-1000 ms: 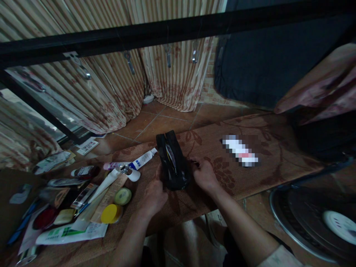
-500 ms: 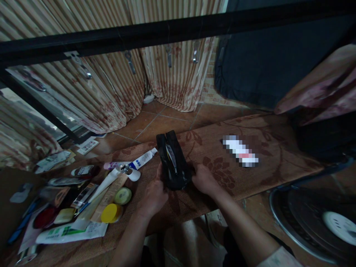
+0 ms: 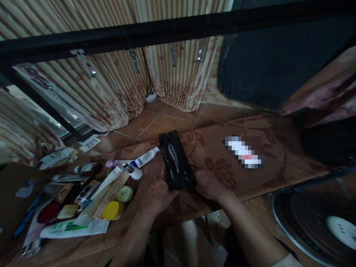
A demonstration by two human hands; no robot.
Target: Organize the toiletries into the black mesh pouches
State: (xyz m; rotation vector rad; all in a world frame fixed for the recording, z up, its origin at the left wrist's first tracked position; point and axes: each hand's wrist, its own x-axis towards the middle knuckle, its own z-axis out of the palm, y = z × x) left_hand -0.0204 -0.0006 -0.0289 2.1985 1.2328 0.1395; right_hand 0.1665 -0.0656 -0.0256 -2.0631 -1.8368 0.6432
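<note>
A black zip pouch (image 3: 175, 161) stands on a brown flowered mat (image 3: 250, 181), its top partly unzipped with pale contents showing. My left hand (image 3: 158, 194) grips the pouch's near left end, fingers curled around it. On the near right end my right hand (image 3: 207, 184) pinches the pouch, fingers closed. To the left of the pouch lies a spread of toiletries: a white and blue tube (image 3: 144, 158), a white tube (image 3: 111, 178), a yellow lid (image 3: 111, 210) and a pale round tin (image 3: 124, 193).
A blurred white and pink packet (image 3: 243, 152) lies on the mat to the right. A round fan (image 3: 319, 226) sits at lower right. A black bar (image 3: 167, 31) crosses overhead, with striped curtains (image 3: 116, 89) and tiled floor (image 3: 164, 120) behind.
My right hand slid from the pouch's right side back to its near end. The opening at the top looks narrower. The view shifted slightly.
</note>
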